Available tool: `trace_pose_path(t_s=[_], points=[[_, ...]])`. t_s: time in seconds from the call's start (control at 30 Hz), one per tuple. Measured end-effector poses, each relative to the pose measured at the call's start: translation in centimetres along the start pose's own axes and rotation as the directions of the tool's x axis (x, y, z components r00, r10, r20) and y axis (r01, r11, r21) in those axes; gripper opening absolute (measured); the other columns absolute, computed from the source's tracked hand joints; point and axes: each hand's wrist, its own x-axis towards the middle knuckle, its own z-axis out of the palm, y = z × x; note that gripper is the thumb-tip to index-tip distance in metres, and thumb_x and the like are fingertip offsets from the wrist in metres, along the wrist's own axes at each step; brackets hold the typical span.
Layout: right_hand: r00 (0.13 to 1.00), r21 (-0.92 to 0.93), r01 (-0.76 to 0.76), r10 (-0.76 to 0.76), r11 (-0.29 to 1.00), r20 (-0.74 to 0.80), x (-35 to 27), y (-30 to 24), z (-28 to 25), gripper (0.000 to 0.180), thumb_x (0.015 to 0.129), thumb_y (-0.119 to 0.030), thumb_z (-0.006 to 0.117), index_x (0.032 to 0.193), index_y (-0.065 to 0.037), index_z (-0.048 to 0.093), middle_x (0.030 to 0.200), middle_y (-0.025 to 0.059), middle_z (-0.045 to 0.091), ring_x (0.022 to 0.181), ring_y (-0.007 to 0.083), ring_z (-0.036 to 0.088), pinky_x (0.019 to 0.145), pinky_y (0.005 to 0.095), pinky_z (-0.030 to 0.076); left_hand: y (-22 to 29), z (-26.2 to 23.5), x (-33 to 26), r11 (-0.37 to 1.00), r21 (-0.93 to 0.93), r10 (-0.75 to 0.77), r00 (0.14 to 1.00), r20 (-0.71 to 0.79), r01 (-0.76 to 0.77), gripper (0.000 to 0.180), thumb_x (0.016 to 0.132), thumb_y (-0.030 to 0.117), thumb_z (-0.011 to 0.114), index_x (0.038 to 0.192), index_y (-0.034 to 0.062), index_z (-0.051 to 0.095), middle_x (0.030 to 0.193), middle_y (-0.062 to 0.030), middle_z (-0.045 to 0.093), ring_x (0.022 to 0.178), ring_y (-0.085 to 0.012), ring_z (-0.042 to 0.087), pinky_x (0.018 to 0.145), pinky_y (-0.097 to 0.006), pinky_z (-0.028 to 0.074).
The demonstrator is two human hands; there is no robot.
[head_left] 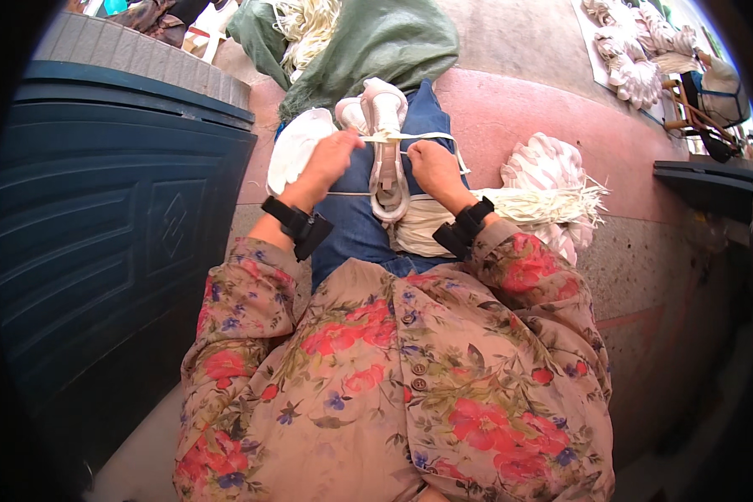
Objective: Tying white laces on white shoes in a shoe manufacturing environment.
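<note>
A pale pink and white shoe upper [389, 188] lies lengthwise across my lap, its opening toward me. A cream shoelace [427, 135] crosses its front, with ends trailing to both sides. At the shoe's left edge my left hand [333, 159] is closed, its fingers pinched on the lace. On the other side my right hand [433, 170] is also closed on the lace, its fingers curled in. Another pale shoe upper [350, 114] sits just beyond, left of the first. A white rounded piece [297, 149] rests beside my left hand, partly covered by it.
A bundle of cream laces [544, 203] lies right of my legs, over a stack of pale uppers [544, 161]. Ahead is a green sack [385, 46] with more laces [307, 33]. A dark blue panel [125, 176] stands left. More uppers [636, 79] lie far right.
</note>
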Motion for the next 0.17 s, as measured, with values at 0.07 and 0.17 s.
trace_pose_path(t_s=[0.07, 0.17], points=[[1.000, -0.052, -0.011, 0.011, 0.999, 0.000, 0.02, -0.35, 0.02, 0.024, 0.080, -0.020, 0.044, 0.078, -0.005, 0.062, 0.081, 0.0152, 0.060, 0.078, 0.0315, 0.058, 0.067, 0.0446, 0.041, -0.64, 1.71, -0.20, 0.874, 0.277, 0.400, 0.915, 0.054, -0.398, 0.035, 0.089, 0.037, 0.040, 0.088, 0.0062, 0.057, 0.066, -0.0006, 0.052, 0.058, -0.0101, 0.046, 0.056, -0.024, 0.039], [0.997, -0.135, -0.077, 0.080, 0.988, 0.022, 0.24, -0.97, -0.02, 0.022, 0.080, -0.021, 0.045, 0.079, -0.007, 0.063, 0.084, 0.0147, 0.061, 0.081, 0.0311, 0.057, 0.070, 0.0452, 0.040, -1.23, 1.15, 0.04, 0.786, 0.490, 0.369, 0.922, 0.118, -0.378, 0.035, 0.089, 0.036, 0.041, 0.096, 0.0058, 0.057, 0.077, -0.0059, 0.058, 0.074, -0.0141, 0.051, 0.073, -0.026, 0.040]])
